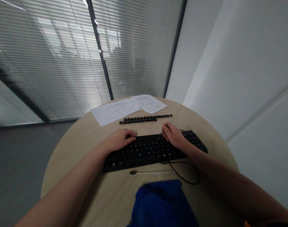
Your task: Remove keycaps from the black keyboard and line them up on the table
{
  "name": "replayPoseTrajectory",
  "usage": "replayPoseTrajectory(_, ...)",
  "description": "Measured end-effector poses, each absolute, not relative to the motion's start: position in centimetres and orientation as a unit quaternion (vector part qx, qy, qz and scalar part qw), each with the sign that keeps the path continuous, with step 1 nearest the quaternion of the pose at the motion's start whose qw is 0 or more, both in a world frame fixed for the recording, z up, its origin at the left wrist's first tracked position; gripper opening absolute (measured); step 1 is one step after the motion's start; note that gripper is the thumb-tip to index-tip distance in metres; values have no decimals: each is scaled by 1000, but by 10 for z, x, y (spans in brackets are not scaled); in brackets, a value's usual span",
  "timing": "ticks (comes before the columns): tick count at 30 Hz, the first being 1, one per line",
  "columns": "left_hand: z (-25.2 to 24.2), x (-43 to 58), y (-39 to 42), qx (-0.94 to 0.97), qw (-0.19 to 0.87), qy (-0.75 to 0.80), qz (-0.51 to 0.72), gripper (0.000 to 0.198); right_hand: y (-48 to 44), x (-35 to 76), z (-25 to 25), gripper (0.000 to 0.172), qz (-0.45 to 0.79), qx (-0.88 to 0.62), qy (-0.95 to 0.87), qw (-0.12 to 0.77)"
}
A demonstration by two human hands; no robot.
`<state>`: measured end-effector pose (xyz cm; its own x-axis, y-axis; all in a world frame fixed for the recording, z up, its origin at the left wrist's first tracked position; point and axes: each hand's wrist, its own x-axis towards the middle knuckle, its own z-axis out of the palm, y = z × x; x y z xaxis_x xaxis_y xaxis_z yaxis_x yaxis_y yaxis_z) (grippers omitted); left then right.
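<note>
A black keyboard (139,154) lies slightly aslant on the round table, with keycaps absent along part of its far side. At its far left edge my left hand (121,138) is closed, curled fingers and thumb gripping the rim. My right hand (173,135) is closed over the keyboard's right part, pinching a wire keycap puller (160,135) by its dark handle. The puller's thin wire prongs point down at the far rows of keys; whether they grip a key is too small to tell. Beyond the keyboard, loose black keycaps (140,119) stand in rows.
Printed paper sheets (118,110) lie at the back of the table (70,148). Nearer me are a slim brush (153,172) with a pale handle, a looped black cable (198,176) and a blue cloth (163,201). A glass partition with blinds and a white wall stand behind.
</note>
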<state>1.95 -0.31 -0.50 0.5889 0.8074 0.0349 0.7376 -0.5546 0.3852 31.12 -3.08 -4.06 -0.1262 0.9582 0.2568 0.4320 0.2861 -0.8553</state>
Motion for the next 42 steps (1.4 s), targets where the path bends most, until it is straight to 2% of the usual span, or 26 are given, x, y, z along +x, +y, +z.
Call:
replayPoseTrajectory(9,-6,20,-3,878,169,437,100,28,-33,310,-36,27,305,-490,-717,390)
replayPoseTrajectory(22,-5,22,-4,871,177,445,107,28,-42,306,-26,18,194,-477,-799,310)
replayPoseTrajectory(42,-9,18,0,874,184,435,115,28,-41,304,-29,14,149,-452,-827,300)
